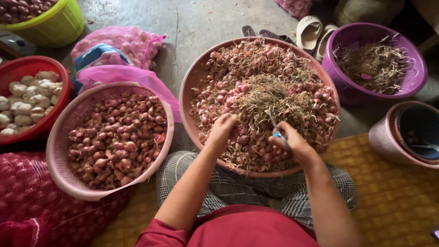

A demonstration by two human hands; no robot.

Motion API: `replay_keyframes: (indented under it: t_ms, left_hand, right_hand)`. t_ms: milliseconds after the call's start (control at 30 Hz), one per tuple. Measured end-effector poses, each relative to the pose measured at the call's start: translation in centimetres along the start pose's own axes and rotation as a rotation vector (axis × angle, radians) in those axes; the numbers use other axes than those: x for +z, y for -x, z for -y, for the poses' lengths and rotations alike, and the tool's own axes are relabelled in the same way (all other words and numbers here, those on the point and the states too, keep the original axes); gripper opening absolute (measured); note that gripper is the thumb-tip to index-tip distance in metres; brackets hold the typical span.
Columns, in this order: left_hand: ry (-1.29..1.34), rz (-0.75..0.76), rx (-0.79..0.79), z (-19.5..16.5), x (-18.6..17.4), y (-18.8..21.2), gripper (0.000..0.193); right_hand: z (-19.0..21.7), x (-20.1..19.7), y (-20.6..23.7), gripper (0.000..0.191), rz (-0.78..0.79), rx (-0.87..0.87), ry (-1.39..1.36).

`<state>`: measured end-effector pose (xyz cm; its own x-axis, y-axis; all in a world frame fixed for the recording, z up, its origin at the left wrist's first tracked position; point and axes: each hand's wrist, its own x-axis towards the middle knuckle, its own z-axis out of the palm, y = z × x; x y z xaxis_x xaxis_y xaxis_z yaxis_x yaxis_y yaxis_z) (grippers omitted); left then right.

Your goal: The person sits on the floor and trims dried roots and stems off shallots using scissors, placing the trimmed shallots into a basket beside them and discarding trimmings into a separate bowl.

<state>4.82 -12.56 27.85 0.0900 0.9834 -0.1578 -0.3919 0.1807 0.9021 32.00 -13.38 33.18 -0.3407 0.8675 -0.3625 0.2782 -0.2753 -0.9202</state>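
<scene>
Both hands [222, 129] [292, 144] reach forward, fingers apparently curled closed.

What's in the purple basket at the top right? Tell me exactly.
The purple basket holds a loose heap of dry brown stalks and roots, with one small pink scrap among them. Whatever lies beneath the heap, and the basket's bottom, is covered and cannot be seen.

A blue-and-white printed package [93, 57] is seen just above the pink basket [59, 137], lying between two pink net sacks. One pink net sack [128, 41], filled with small bulbs, is found behind the package; the other [123, 75] is draped along the basket's upper rim. A dark red net sack [32, 201], also filled, is placed below and left of the basket. A further pink net sack [295, 7] is glimpsed at the top edge, well apart from the basket.
</scene>
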Motion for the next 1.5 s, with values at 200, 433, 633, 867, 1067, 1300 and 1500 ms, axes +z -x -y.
replay_keyframes:
  t_ms: [200,433,633,867,1067,1300,1500]
  left_hand:
    - [-1.348,-0.175,0.459,1.0,4.8,1.7,0.044]
    - [-0.717,-0.045,0.065,1.3,2.0,0.0,0.027]
    - [-0.123,0.056,-0.052,1.7,-0.2,1.3,0.026]
    - [-0.131,0.074,0.001,1.4,1.2,2.4,0.03]
    - [-0.2,0.03,-0.021,0.1,1.1,2.8,0.029]
    - [-0.608,-0.12,0.157,1.5,-1.8,2.8,0.016]
    - [-1.168,-0.04,0.555,4.8,-0.3,1.7,0.024]
  right_hand:
    - [-2.8,-0.4,0.0,0.045,0.031,-0.075,-0.008]
    - [-2.2,-1.1,2.4,0.044,0.112,0.027,0.077]
    - [-1.2,0.1,2.6,0.048,0.253,0.092,0.184]
    - [-0.3,2.7,0.8,0.047,0.199,0.085,0.17]
    - [-0.2,3.3,0.6,0.044,0.123,0.042,0.056]
    - [-2.2,0.9,0.9,0.043,0.088,-0.034,-0.029]
    - [-3.9,1.6,0.1,0.045,0.122,0.001,0.024]
